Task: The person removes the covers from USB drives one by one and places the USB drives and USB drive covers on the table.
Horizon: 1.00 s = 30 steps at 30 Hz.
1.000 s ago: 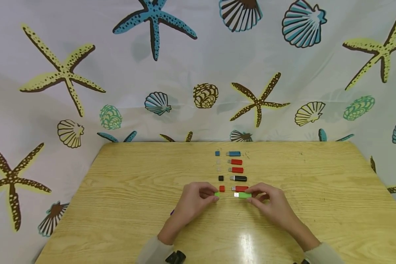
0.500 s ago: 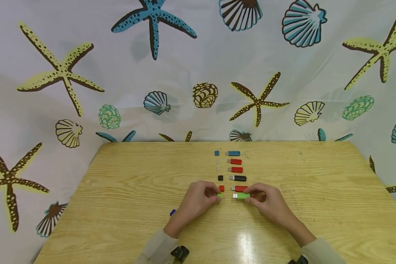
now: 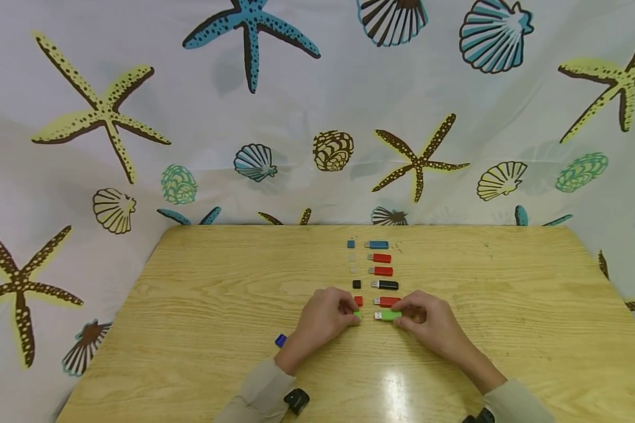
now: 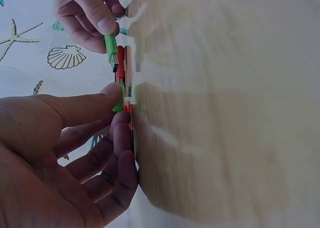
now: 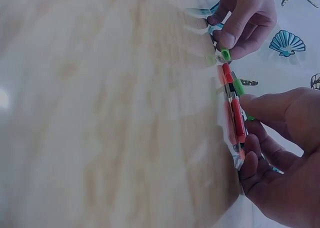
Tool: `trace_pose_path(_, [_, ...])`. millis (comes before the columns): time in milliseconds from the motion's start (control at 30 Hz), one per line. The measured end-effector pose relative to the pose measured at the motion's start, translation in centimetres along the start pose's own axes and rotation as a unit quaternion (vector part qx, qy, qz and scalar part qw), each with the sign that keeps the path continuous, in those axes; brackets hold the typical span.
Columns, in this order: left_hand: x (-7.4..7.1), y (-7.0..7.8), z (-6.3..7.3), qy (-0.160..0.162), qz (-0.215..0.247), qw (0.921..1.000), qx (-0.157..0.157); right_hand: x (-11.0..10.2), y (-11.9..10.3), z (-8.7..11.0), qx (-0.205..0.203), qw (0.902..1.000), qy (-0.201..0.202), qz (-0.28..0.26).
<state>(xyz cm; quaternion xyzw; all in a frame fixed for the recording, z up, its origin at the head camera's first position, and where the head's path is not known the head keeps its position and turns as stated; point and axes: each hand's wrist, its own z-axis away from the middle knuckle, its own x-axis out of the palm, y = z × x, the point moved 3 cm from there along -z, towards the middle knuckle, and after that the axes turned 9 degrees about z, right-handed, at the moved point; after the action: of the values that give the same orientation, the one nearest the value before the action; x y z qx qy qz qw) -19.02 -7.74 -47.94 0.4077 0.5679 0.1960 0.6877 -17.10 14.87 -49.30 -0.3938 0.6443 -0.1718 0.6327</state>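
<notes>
My left hand (image 3: 324, 317) pinches a small green cap (image 3: 357, 315) between thumb and fingers, beside a red cap (image 3: 358, 301). Across a short gap, my right hand (image 3: 430, 320) pinches the rear end of a green USB stick (image 3: 387, 316), its metal plug pointing left toward the cap. Just behind that stick lies a red USB stick (image 3: 386, 301). In the left wrist view the green stick (image 4: 111, 47) hangs from the other hand's fingertips; the right wrist view shows the hollow end of the green cap (image 5: 225, 54).
Behind the hands, a column of USB sticks runs back: a black one (image 3: 385, 285), two more red ones (image 3: 381, 271) and a blue one (image 3: 377, 245). Their caps, black (image 3: 357, 284), clear (image 3: 353, 269) and blue (image 3: 351, 244), line up to the left. A dark blue cap (image 3: 281, 341) lies by the left forearm.
My left hand has moved slightly right with the green cap, now partly covering the red cap. The green stick has come slightly nearer to me, and more of the dark blue cap shows.
</notes>
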Motion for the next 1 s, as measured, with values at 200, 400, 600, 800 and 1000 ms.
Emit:
trace_pose_path(200, [0.2, 0.27, -0.1, 0.003, -0.013, 0.9998, -0.015, 0.04, 0.03, -0.1, 0.005, 1.0, -0.007, 0.003])
trace_pose_path(400, [0.27, 0.41, -0.18, 0.006, -0.017, 0.9997, -0.018, -0.03, 0.21, -0.12, 0.007, 0.9999, -0.002, 0.013])
trace_pose_path(600, [0.32, 0.48, -0.31, 0.008, -0.019, 0.9996, -0.02, -0.06, 0.25, -0.1, 0.011, 0.9998, -0.001, 0.018])
trace_pose_path(800, [0.45, 0.42, -0.3, 0.005, -0.023, 0.9994, -0.026, 0.14, 0.25, -0.06, 0.022, 0.9995, -0.009, 0.02])
trace_pose_path(1000, [0.37, 0.59, -0.13, 0.008, -0.03, 0.9993, -0.02, 0.26, 0.2, -0.13, 0.021, 0.9993, -0.008, 0.029])
